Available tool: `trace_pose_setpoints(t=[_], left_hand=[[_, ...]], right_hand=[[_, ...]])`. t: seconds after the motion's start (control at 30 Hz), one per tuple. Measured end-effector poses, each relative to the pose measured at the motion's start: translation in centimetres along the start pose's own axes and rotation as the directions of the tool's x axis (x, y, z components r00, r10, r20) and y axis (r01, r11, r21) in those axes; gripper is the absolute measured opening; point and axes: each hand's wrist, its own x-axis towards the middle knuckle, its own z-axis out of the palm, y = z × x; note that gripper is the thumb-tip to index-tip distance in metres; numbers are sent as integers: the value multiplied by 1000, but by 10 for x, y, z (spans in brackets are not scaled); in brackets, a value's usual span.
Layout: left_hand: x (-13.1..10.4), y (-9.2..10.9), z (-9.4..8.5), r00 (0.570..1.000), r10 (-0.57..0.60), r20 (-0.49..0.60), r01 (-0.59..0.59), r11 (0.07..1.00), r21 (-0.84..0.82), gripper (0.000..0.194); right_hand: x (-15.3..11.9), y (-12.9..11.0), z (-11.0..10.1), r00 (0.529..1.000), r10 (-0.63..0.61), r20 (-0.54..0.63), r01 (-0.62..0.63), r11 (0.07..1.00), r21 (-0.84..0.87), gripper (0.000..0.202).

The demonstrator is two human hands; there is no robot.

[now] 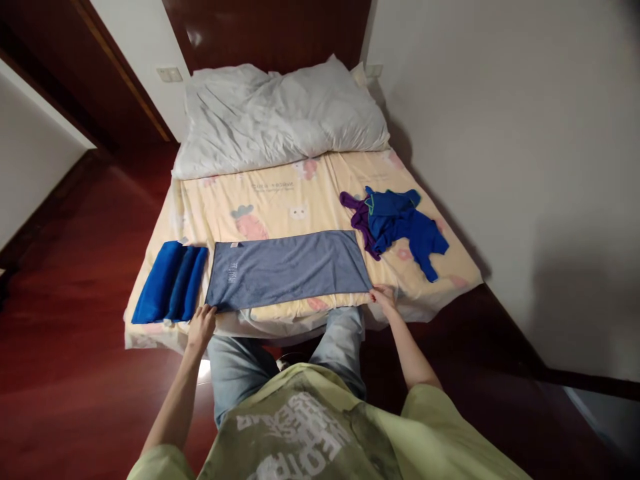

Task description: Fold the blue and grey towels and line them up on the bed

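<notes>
A grey-blue towel (290,268) lies spread out lengthwise across the near part of the bed, with a small label at its far left corner and soft wrinkles. My left hand (203,325) pinches its near left corner. At the near right corner, my right hand (383,298) has its fingers closed on the edge. Just left of the towel rests a stack of blue folded cloths (170,283), side by side or overlapping. Beyond my right hand, a loose heap of blue and purple cloths (395,220) lies crumpled.
The bed (270,193) wears a yellow printed sheet. A bunched white quilt (285,120) covers its head end, against a dark wooden headboard (270,33). A white wall (520,167) runs close along the right side. Dark red floor (75,333) extends on the left.
</notes>
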Motion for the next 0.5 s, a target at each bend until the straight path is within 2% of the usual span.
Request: trace_pose_setpoints(t=[0.1, 0.17, 0.23, 0.3, 0.33, 0.4, 0.5], left_hand=[[2, 13, -4, 997, -66, 47, 65, 998, 16, 40], [5, 29, -6, 995, -89, 34, 89, 996, -1, 41], [9, 49, -5, 996, -82, -26, 81, 996, -45, 44], [12, 70, 1, 993, -78, -87, 69, 992, -105, 50], [12, 79, 5, 991, -88, -99, 75, 988, -134, 53], [13, 93, 14, 989, -127, -79, 111, 978, -175, 59], [12, 104, 26, 986, -164, -33, 155, 970, -189, 62]], right_hand=[[9, -10, -6, 997, -82, 4, 82, 985, -153, 14], [22, -24, -4, 970, -243, 4, 230, 914, -333, 30], [39, -41, 4, 891, -441, 108, 423, 720, -551, 47], [61, -56, 13, 787, -534, 310, 571, 440, -693, 55], [74, -62, 17, 754, -522, 399, 609, 328, -722, 57], [101, -70, 21, 738, -445, 508, 628, 176, -758, 59], [145, -75, 9, 795, -329, 509, 560, 80, -824, 58]])
